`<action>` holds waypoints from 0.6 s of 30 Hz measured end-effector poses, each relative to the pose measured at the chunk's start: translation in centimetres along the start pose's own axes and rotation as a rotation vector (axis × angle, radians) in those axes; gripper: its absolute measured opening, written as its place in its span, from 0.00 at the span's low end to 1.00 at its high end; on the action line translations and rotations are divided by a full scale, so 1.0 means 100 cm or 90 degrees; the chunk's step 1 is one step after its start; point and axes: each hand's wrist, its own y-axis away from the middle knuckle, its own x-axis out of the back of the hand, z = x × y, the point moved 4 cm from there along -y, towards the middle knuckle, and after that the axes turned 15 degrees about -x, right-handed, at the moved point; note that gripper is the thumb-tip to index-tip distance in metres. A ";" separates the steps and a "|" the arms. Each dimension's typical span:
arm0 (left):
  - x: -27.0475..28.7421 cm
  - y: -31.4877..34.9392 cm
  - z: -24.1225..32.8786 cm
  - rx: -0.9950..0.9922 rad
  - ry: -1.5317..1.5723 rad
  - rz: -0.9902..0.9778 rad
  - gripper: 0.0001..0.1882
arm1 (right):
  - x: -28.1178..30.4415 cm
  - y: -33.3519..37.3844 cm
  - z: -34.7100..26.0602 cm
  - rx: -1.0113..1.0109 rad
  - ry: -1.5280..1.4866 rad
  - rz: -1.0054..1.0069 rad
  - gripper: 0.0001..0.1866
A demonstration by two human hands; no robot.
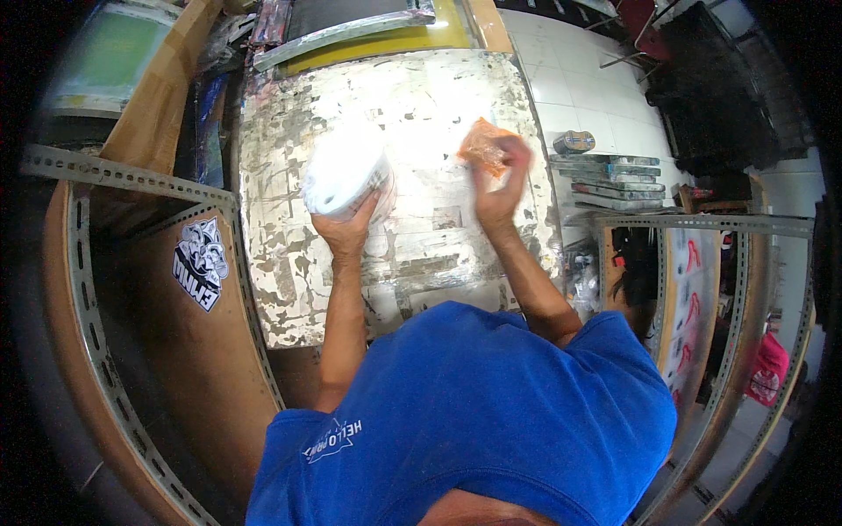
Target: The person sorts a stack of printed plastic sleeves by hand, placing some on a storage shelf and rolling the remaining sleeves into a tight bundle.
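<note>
On the left side of the paint-worn table (pixel 403 263), my left hand (pixel 349 230) grips the near right side of a round white tub (pixel 338 171). Glare washes out much of the tub's top, so its details are lost. My right hand (pixel 502 195) is raised over the table's right side, closed on a crumpled orange piece (pixel 481 145) that looks like thin plastic or cloth. Motion blurs its fingertips. The tub and the orange piece are apart, with bright tabletop between them.
Framed screens (pixel 377 39) lie beyond the table's far edge. At the left stands a brown board (pixel 175 324) in a perforated metal frame. Right of the table are stacked flat frames (pixel 618 182), a small tin (pixel 574 142) and another metal rack (pixel 702 223).
</note>
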 end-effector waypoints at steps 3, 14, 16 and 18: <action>-0.002 -0.002 0.005 0.046 0.028 -0.011 0.36 | 0.045 -0.018 0.083 -0.308 0.075 0.270 0.18; -0.002 -0.002 0.004 0.081 0.073 -0.003 0.38 | 0.034 -0.027 0.151 -0.496 -0.085 -0.144 0.10; 0.002 -0.001 -0.002 0.062 0.040 -0.023 0.39 | 0.028 -0.029 0.130 -0.279 0.131 -0.110 0.09; 0.003 -0.001 -0.004 0.060 0.032 -0.037 0.39 | 0.018 -0.029 0.123 -0.182 0.139 -0.005 0.12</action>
